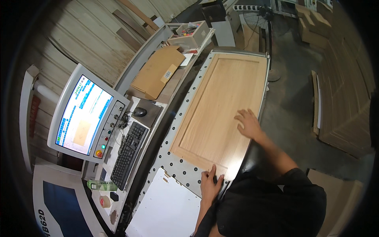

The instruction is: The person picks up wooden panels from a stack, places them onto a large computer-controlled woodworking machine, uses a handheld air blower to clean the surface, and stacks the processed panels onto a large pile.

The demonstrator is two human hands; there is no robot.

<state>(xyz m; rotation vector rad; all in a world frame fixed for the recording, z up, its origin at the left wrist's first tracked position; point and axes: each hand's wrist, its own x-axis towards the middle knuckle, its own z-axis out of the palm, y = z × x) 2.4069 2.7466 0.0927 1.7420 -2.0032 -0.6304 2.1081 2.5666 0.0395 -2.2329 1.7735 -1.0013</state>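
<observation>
A light wooden panel (221,91) with a recessed border, like a cabinet door, lies flat on the machine table (162,156), whose grey top is dotted with black studs. At the panel's near end my left hand (211,183) rests with fingers apart, the fingertips touching its edge. My right hand (248,124) is spread over the panel's right side, fingers stretched out and nothing in them; whether its palm presses on the wood cannot be told. Beside my left forearm lies a white board (166,205) with a chipped edge.
Left of the table, a shelf carries a keyboard (129,154), a mouse (139,112), flat cardboard (158,71), a green bottle (102,185) and a tape roll (104,202). A monitor (85,114) stands beyond. Right are stacked cardboard sheets (343,94); a fan (260,17) is behind.
</observation>
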